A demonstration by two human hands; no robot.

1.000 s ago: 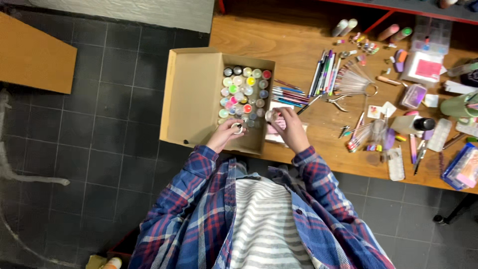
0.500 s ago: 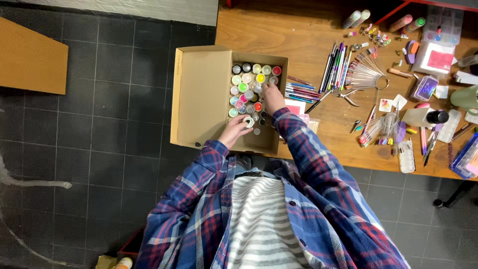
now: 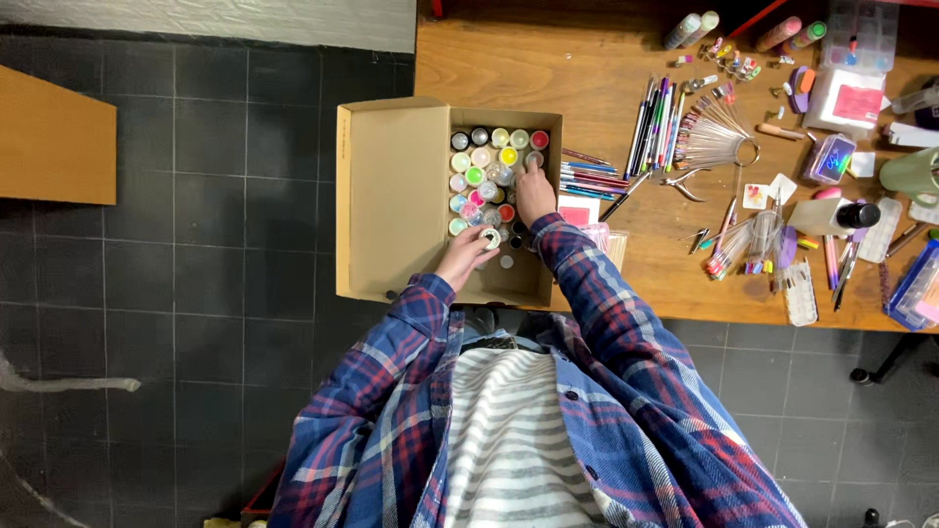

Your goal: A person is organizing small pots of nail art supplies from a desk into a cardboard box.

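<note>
An open cardboard box (image 3: 391, 196) hangs over the left edge of a wooden table (image 3: 587, 68). Its right half is packed with several small round jars (image 3: 484, 166) with coloured lids. My left hand (image 3: 468, 252) is inside the box near its front, with its fingers closed on a small white-lidded jar (image 3: 490, 238). My right hand (image 3: 534, 191) reaches further in, fingertips resting on the jars at the right side of the rows. Both arms wear a blue and red plaid shirt.
Right of the box lie a row of pens and brushes (image 3: 653, 122), a fan of nail sample sticks (image 3: 712, 142), nippers, small bottles, a dark-capped bottle (image 3: 831, 215) and plastic cases. Dark floor tiles lie to the left, with another wooden surface (image 3: 54, 142) at the far left.
My right hand has moved from beside my left hand up into the rows of jars. My left hand stays near the front of the box. The camera view has shifted.
</note>
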